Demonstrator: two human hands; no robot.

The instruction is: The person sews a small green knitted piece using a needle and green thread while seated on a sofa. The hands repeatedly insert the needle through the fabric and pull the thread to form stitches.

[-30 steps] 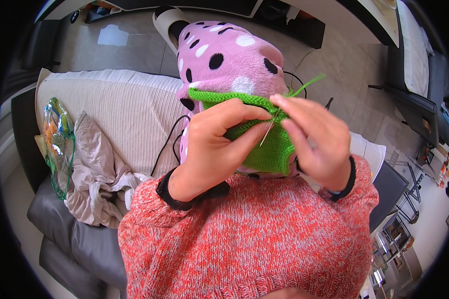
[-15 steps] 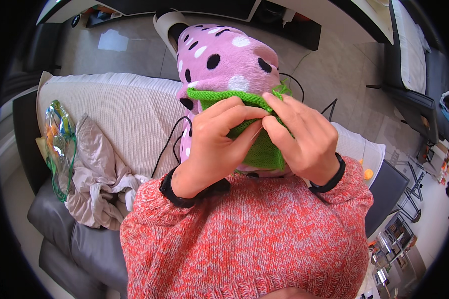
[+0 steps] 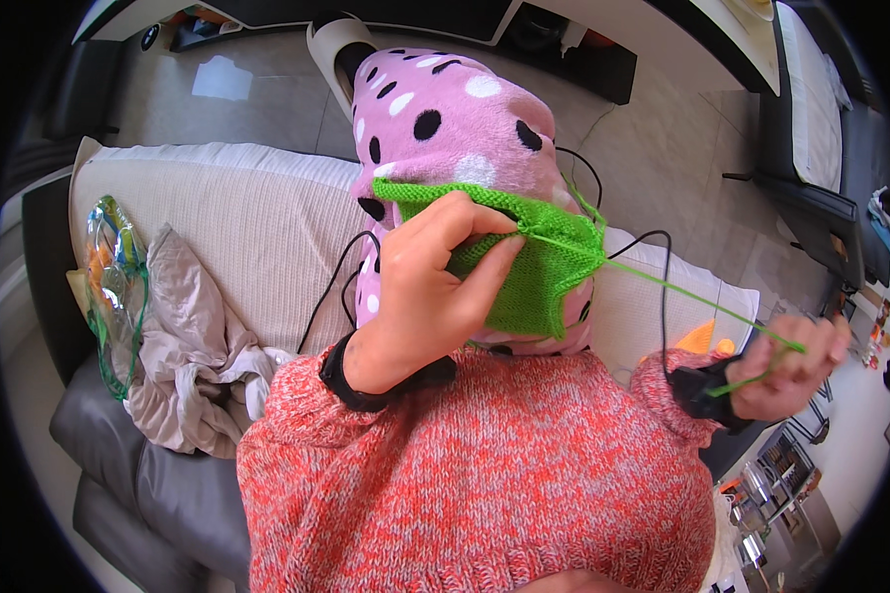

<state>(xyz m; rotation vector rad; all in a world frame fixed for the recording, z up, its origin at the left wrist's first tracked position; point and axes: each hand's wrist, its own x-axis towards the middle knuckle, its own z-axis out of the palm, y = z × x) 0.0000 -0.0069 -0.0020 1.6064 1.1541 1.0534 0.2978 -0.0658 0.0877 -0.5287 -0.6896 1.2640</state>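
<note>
My left hand (image 3: 425, 296) pinches the top fold of a green knitted piece (image 3: 530, 295), which lies over a pink spotted fleece covering (image 3: 443, 104) on my lap. Out at the right, my right hand (image 3: 783, 371), blurred, has its fingers curled on a strand of green yarn (image 3: 692, 295) that runs taut from where my left fingertips pinch. I cannot make out a needle in it. A loose green tail hangs beside the piece. My red speckled knit sweater (image 3: 465, 474) fills the lower view.
A cream-covered grey sofa (image 3: 227, 178) carries a crumpled beige cloth (image 3: 193, 366) and a clear bag with green edging (image 3: 117, 296) at left. Black cords (image 3: 667, 272) loop both sides of my lap; an orange item (image 3: 694, 339) sits at right. A media console (image 3: 564, 54) stands beyond.
My right hand has left the knitted piece and moved far right and down, drawing the green strand out straight. My left hand stays pinching the fold. The orange item shows more.
</note>
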